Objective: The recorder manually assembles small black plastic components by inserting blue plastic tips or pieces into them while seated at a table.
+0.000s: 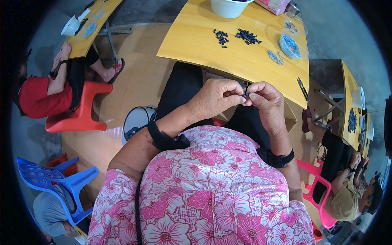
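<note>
Over my lap, just off the near edge of the yellow table [192,38], both hands meet at the fingertips. My left hand [214,98] is closed in a pinch on one end of a small dark cylindrical piece [246,95]. The thumb and fingers of my right hand [267,105] pinch the same piece from the other side, and cover most of it. On the tabletop lie a smaller pile of dark cylinders [221,37] and a larger pile of dark cylinders [248,36]. To their right are scattered small pale-blue pieces [275,57].
A clear bowl [288,54] of pale-blue pieces stands near the table's right side, with dark tweezers [303,89] at the edge. A white tub [230,10] sits farther back. People work at tables on both sides; a blue chair [53,179] stands lower left.
</note>
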Demonstrator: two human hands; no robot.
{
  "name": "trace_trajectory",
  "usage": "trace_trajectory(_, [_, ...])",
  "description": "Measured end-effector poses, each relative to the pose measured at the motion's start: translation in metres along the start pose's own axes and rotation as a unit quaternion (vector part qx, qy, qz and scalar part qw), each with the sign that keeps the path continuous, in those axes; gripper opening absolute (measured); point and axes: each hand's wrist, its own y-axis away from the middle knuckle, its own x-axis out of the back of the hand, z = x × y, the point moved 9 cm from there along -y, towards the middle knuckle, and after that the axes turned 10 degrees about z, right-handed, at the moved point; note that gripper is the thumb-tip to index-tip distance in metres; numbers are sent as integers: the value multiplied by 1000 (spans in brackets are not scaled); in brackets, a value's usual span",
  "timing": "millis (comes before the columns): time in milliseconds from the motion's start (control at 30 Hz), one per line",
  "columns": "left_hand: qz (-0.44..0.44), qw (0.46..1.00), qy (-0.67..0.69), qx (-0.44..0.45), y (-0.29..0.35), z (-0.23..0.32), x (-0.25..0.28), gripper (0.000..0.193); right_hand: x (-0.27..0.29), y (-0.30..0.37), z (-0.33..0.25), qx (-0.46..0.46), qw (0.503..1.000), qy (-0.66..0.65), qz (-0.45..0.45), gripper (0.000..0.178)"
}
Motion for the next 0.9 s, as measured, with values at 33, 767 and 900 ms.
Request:
trace_trajectory(33, [0,1000,-2,-2,0,0,1,8,-1,0,0,4,1000,8,-4,11])
trace_trajectory(767, [18,991,-95,-92,0,5,7,12,-12,1,-14,41,995,92,-20,15])
trace_trajectory(900, [20,988,-111,-108,-1,6,5,13,-12,3,-16,64,985,161,-19,16])
